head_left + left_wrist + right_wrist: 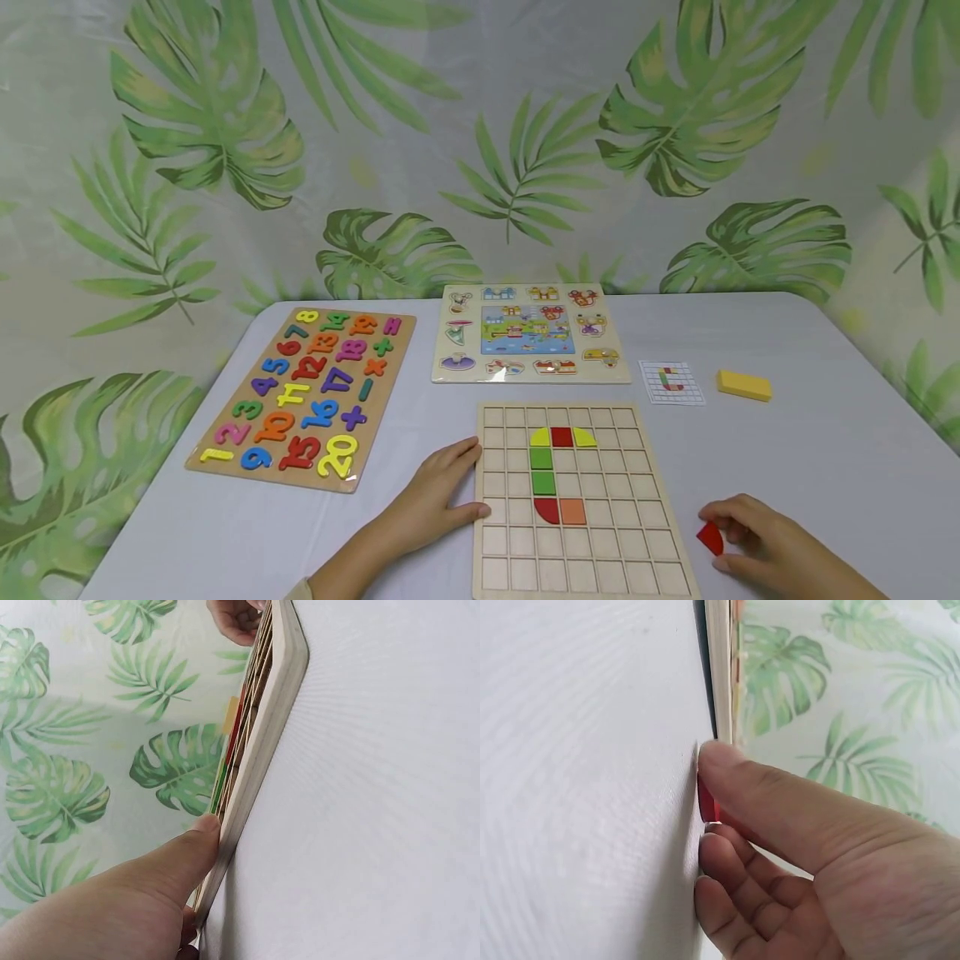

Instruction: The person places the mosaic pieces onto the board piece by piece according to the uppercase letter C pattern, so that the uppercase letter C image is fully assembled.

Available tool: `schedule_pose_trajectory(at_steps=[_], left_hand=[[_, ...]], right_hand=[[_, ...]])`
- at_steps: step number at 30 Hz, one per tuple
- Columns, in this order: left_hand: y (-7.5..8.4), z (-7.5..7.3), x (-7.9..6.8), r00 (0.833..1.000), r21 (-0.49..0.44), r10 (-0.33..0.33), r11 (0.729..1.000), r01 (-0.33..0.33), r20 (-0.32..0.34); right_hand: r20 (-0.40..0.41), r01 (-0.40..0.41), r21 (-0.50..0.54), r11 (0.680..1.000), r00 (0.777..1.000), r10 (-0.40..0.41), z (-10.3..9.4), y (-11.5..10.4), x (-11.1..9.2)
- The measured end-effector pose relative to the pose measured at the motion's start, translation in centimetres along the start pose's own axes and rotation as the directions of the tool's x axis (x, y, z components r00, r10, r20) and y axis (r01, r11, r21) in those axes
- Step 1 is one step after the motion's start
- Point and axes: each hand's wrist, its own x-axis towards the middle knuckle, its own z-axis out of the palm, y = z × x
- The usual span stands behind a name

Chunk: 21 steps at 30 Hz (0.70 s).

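Note:
A wooden grid board (513, 546) lies flat, holding coloured tiles: two yellow quarter-rounds with a red square (562, 437) between them, two green squares (543, 482), a red quarter-round (548, 510) and an orange square (573, 511). My left hand (427, 500) rests against the board's left edge, fingers extended, thumb tip (205, 823) on the rim. Right of the board, my right hand (765, 542) has its thumb and fingers around another red quarter-round tile (710, 538), low over the white tabletop. In the right wrist view, the thumb partly hides this tile (707, 799).
Behind the board stand a picture puzzle (532, 371) and, to its right, a small card (672, 383) with a coloured grid pattern. A yellow block (744, 386) lies beside the card. A number puzzle board (300, 400) is at the left. Leaf-printed cloth (525, 167) hangs behind.

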Motion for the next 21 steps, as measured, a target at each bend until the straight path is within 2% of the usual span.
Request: schedule_pose_trajectory(at_steps=[3,7,9,13,15,17,19,21], left_hand=[[0.0,0.0,0.0,1.000,-0.002,0.001,1.000,-0.001,-0.001],[0.0,0.1,0.1,1.000,-0.001,0.001,1.000,-0.001,-0.004],[-0.1,0.1,0.0,1.000,0.001,0.001,1.000,-0.001,-0.005],[-0.1,0.1,0.0,1.000,0.002,0.005,1.000,-0.005,-0.007],[-0.2,0.2,0.0,1.000,0.001,0.006,1.000,-0.006,-0.007],[-0.2,0.2,0.0,1.000,0.000,0.007,1.000,-0.007,-0.006],[-0.2,0.2,0.0,1.000,-0.001,0.007,1.000,-0.007,-0.006],[-0.3,0.2,0.0,1.000,0.000,0.008,1.000,-0.008,-0.007]], right_hand=[[0.010,-0.005,0.015,1.000,1.000,0.005,-0.1,0.0,0.0],[0.075,-0.115,0.013,0.993,0.991,0.113,-0.3,-0.4,0.4],[0.111,-0.188,-0.002,0.982,0.976,0.187,-0.4,-0.7,0.7],[0.178,-0.332,-0.036,0.943,0.926,0.333,-0.7,-1.5,1.5],[0.168,-0.350,-0.056,0.935,0.920,0.355,-0.7,-1.8,1.8],[0.102,-0.280,-0.038,0.959,0.954,0.283,-0.6,-2.0,2.0],[0.016,-0.171,-0.028,0.985,0.985,0.172,-0.3,-2.2,2.4],[-0.072,-0.045,-0.034,0.998,0.997,0.042,0.0,-2.5,2.9]])
